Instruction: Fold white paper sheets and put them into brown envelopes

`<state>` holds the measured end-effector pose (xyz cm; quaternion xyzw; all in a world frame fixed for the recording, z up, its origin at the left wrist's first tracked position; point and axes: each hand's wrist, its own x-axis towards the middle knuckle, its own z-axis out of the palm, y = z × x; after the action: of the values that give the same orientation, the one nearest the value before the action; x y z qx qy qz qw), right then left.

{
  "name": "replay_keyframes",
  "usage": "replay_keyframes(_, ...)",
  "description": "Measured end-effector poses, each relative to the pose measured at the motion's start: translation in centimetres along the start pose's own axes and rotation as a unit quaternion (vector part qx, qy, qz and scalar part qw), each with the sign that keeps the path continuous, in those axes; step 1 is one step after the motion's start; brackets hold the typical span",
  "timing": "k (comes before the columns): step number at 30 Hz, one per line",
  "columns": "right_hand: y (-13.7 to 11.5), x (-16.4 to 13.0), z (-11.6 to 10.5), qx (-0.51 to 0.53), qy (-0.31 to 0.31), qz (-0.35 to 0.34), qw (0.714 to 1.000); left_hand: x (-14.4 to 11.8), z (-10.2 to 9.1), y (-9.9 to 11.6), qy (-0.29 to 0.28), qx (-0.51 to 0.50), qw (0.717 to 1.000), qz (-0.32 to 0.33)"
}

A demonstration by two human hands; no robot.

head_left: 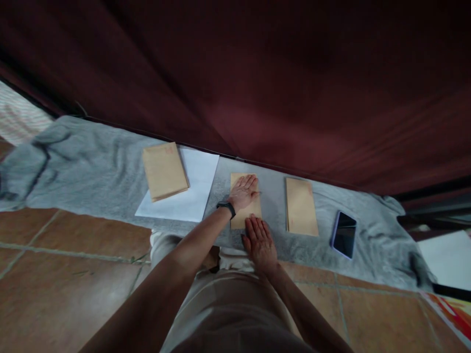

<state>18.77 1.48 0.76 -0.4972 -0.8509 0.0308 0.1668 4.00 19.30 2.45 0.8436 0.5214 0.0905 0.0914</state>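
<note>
Lying lengthwise on the grey cloth (270, 201), one tan envelope (236, 221) is partly covered by both hands. The left hand (244, 191) is held open, laid palm down across its upper half, with the fingers pointed towards one o'clock and slightly spread. The right hand (260, 241) is also held open, set at five o'clock from the envelope's middle — the fingertips are rested on its near end, while the palm is placed over the cloth's near edge. A dark band (227, 208) is worn on the left wrist.

Between nine and ten o'clock from the envelope, a thick pile (165, 171) of tan envelopes is seen, marked in red near its far right corner and laid at a slant over a white sheet (200, 171). At three o'clock, a thinner pile (301, 207) is laid, its layers shown along the left side. Farther out, between three and four, a dark-screened phone (345, 235) is set near that pile. The twelve o'clock side is bounded by dark red fabric (253, 98); tiled floor (91, 284) is shown towards eight.
</note>
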Motion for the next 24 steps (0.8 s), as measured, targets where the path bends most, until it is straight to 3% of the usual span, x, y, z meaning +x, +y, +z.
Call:
replay_keyframes(5,0.0,0.2,-0.3,0.034,0.002,0.009,0.999,0.0,0.2,0.0,0.003,-0.003,1.0,-0.011)
replay_keyframes(9,0.4,-0.1,-0.7,0.083,0.016,0.012,0.996,-1.8,0.4,0.7,0.0,-0.014,1.0,0.015)
replay_keyframes(14,1.1,-0.8,-0.5,0.126,0.032,0.021,0.991,-7.1,0.3,2.0,-0.024,-0.022,0.998,0.058)
replay_keyframes(19,1.7,-0.7,-0.3,0.162,0.07,0.101,0.979,-14.1,0.3,3.4,0.0,-0.034,0.996,0.084)
replay_keyframes(21,2.0,-0.3,-0.2,0.16,0.087,0.134,0.974,-16.3,0.6,3.8,0.023,-0.035,0.998,0.052)
replay_keyframes(24,2.5,0.8,0.2,0.151,0.098,0.171,0.969,-18.2,1.2,4.4,0.079,-0.03,0.995,-0.056)
